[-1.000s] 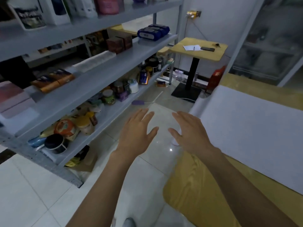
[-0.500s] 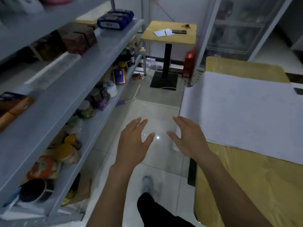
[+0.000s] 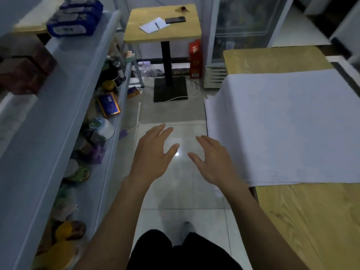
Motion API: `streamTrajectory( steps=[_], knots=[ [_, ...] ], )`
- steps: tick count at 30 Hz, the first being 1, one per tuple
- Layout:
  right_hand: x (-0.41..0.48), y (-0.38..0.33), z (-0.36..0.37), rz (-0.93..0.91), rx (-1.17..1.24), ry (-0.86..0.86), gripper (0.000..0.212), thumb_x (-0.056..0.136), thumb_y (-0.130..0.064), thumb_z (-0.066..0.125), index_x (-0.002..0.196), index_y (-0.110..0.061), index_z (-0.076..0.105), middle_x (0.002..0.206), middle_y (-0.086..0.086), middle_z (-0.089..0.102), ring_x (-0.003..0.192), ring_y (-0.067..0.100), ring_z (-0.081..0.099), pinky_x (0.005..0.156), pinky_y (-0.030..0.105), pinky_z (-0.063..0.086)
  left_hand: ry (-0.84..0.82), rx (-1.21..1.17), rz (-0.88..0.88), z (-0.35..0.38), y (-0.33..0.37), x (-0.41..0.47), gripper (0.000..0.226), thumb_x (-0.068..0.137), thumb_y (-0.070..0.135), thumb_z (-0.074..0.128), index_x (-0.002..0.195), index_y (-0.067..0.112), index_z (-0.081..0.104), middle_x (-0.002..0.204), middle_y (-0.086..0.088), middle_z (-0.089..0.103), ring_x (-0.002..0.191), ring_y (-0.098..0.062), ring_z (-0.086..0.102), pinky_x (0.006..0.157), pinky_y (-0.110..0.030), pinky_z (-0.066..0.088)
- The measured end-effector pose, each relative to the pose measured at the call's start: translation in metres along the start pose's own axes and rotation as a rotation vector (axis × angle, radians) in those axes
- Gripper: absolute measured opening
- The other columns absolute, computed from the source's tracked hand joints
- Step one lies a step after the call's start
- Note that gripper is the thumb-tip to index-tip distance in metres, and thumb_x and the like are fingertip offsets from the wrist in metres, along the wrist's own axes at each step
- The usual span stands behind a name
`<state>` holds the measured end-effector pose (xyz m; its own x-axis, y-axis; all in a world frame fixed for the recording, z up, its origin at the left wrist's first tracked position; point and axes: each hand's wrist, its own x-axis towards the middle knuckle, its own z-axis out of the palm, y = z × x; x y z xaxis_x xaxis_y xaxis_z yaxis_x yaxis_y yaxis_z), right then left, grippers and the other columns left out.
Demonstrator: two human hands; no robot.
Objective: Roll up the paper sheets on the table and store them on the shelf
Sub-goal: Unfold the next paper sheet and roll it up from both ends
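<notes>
Both my left hand and right hand hover empty, fingers spread; paper sheets lie flat on the table at right. I'd take their left edge squarely and roll evenly.

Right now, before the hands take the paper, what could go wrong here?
1. The paper sheets hang over the table edge beside the right hand; a one-sided pull could probably slide or crease them.
2. The shelf is crowded with boxes and containers; pushing a long roll in might knock some off.
</notes>
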<state>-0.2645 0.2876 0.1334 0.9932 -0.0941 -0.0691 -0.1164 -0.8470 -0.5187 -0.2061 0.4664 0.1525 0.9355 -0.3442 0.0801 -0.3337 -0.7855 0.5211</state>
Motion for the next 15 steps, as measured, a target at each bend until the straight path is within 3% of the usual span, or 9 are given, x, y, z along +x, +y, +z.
streamTrajectory(
  steps=[8,11,15],
  knots=[
    [0.07,-0.001,0.014,0.323,-0.062,0.092,0.062,0.095,-0.05,0.044,0.147,-0.018,0.032,0.152,0.002,0.034,0.139,0.02,0.03,0.113,0.035,0.022,-0.186,-0.083,0.162,0.013,-0.04,0.116,0.055,0.093,0.041,0.055,0.142,0.021,0.04,0.15,-0.001,0.036,0.139,-0.018,0.028,0.116,-0.036,0.021],
    [0.099,-0.011,0.021,0.436,-0.062,0.153,0.06,0.095,-0.049,0.046,0.145,-0.017,0.035,0.15,0.003,0.037,0.137,0.022,0.033,0.112,0.037,0.025,-0.259,-0.092,0.282,0.015,-0.053,0.161,0.055,0.093,0.042,0.054,0.142,0.021,0.041,0.149,-0.001,0.037,0.138,-0.018,0.029,0.114,-0.04,0.025],
    [0.127,-0.031,0.025,0.59,-0.06,0.216,0.06,0.094,-0.048,0.048,0.143,-0.015,0.04,0.148,0.005,0.04,0.135,0.025,0.037,0.11,0.04,0.029,-0.356,-0.086,0.437,0.015,-0.065,0.215,0.053,0.093,0.038,0.055,0.141,0.019,0.042,0.148,-0.002,0.038,0.138,-0.018,0.029,0.114,-0.034,0.023]
  ],
)
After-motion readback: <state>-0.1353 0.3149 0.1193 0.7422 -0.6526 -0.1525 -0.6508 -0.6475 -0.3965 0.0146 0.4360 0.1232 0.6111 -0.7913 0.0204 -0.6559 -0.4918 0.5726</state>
